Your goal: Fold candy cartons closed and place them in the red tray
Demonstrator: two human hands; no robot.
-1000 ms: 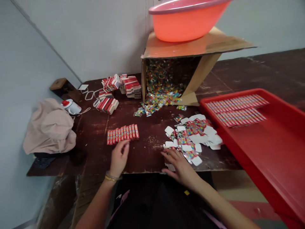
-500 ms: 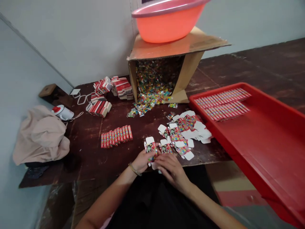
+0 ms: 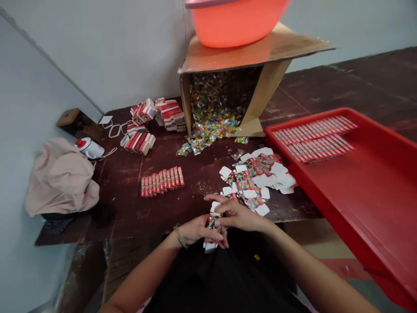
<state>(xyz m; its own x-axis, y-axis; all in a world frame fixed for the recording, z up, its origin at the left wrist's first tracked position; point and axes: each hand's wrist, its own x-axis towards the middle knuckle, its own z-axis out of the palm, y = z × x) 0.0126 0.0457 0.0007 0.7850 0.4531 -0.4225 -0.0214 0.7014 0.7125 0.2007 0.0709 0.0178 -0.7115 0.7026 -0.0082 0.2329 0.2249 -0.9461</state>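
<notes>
Both my hands meet at the near edge of the dark table point(image 3: 195, 174), holding one small printed carton blank point(image 3: 211, 226). My left hand point(image 3: 198, 230) grips it from below with curled fingers. My right hand point(image 3: 239, 215) pinches its upper part, index finger stretched out. Just beyond lies a loose pile of flat carton blanks point(image 3: 257, 178). A row of several closed red boxes point(image 3: 162, 181) stands to the left of my hands.
A tipped cardboard box point(image 3: 247, 56) spills wrapped candies point(image 3: 211, 126) at the back, with an orange basin point(image 3: 237, 19) on top. A red tray point(image 3: 365, 191) with rows of boxes sits at right. Bundled blanks point(image 3: 143, 141), a beige cloth point(image 3: 61, 178) and a white device point(image 3: 87, 148) lie at left.
My right hand picked one blank from the pile, my left hand left the box row, and both pulled the blank toward my body.
</notes>
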